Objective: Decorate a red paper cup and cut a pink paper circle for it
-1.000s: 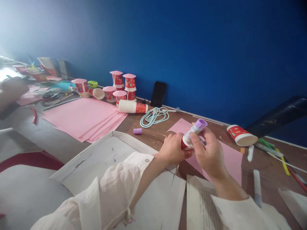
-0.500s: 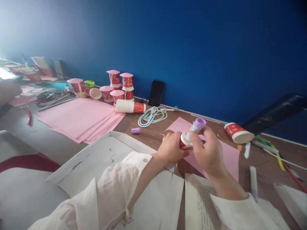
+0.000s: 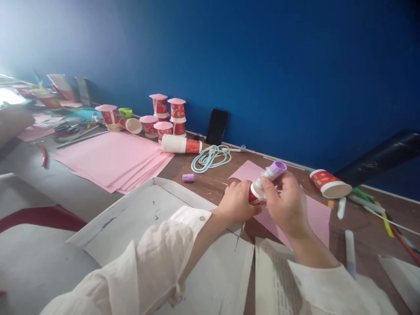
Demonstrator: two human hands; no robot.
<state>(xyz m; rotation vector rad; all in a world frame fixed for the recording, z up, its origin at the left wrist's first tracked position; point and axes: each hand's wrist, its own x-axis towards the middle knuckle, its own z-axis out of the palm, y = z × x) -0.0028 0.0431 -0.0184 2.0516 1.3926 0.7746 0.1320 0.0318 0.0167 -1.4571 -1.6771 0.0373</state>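
My left hand [image 3: 236,202] is wrapped round a small red paper cup [image 3: 257,195], whose white base faces up. In my right hand [image 3: 288,205] is a glue stick [image 3: 269,174] with a purple end, tilted and pressed to the cup's base. The exact contact spot is partly hidden by my fingers. Under both hands lies a pink paper sheet [image 3: 315,214]. A small purple cap [image 3: 188,178] rests on the table to the left of my hands.
Pink sheets [image 3: 111,157] are piled at left, near a nested cup stack [image 3: 177,144]. Behind stand red cups with pink tops [image 3: 160,106] and a phone [image 3: 217,127]. A pale blue cord [image 3: 210,159] lies coiled. Rightward, another cup [image 3: 330,183] lies on its side. White box lid [image 3: 157,186] sits in front.
My right hand has shifted the glue stick slightly across the cup's base and tilted it further. The whole view has moved a little. Both hands keep their holds.
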